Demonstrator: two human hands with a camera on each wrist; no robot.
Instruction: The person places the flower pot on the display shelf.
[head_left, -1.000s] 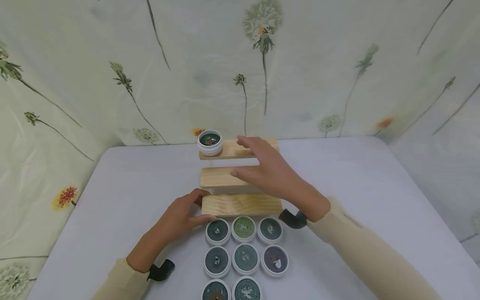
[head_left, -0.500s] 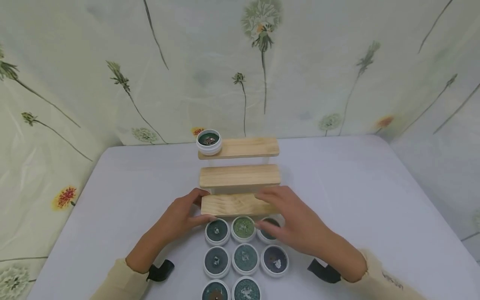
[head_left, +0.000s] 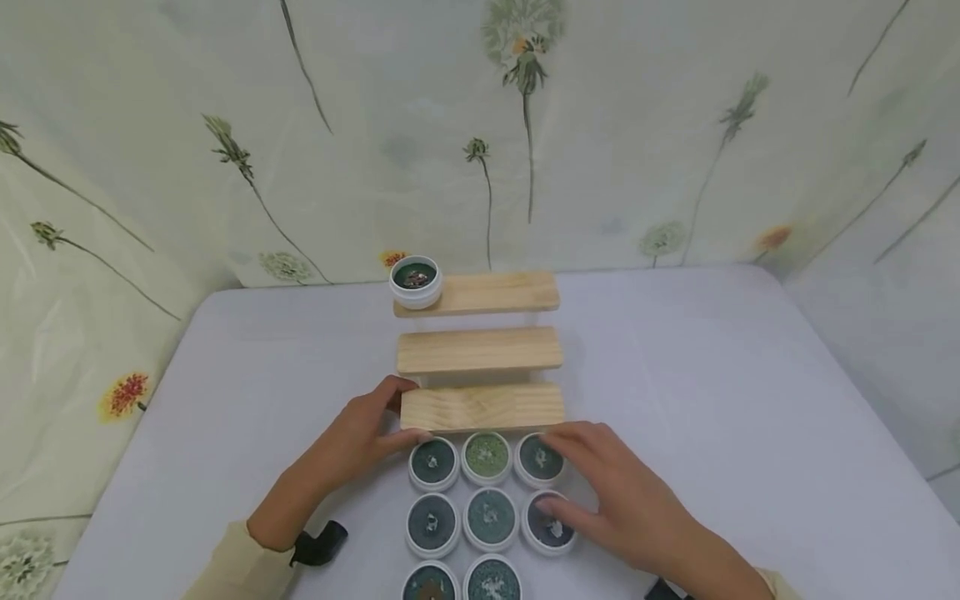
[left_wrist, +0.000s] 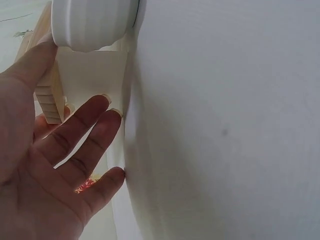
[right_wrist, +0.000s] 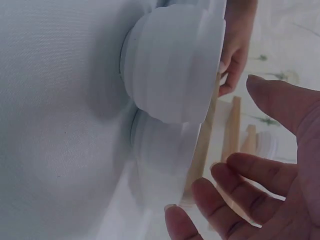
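My left hand (head_left: 363, 433) grips the left end of the lowest board of a three-tier wooden stand (head_left: 482, 407), thumb in front and index finger behind, as the left wrist view shows; its other fingers are spread. Over the right column of small white round tubs (head_left: 541, 460) hovers my right hand (head_left: 626, 500), thumb and fingers apart. In the right wrist view nothing lies between those fingers, and a ridged white tub (right_wrist: 172, 65) stands beside them. Another white tub (head_left: 416, 283) with a dark green top sits at the left end of the highest board.
Several more tubs with dark or green tops stand in rows before the stand, including a light green one (head_left: 487, 455). The front row is cut off by the frame's lower edge. A white cloth (head_left: 720, 383) covers the table, and a flower-printed curtain (head_left: 360, 158) hangs behind.
My right hand has come down from above the upper boards, toward me, to the right column of tubs. The left hand keeps its place on the stand.
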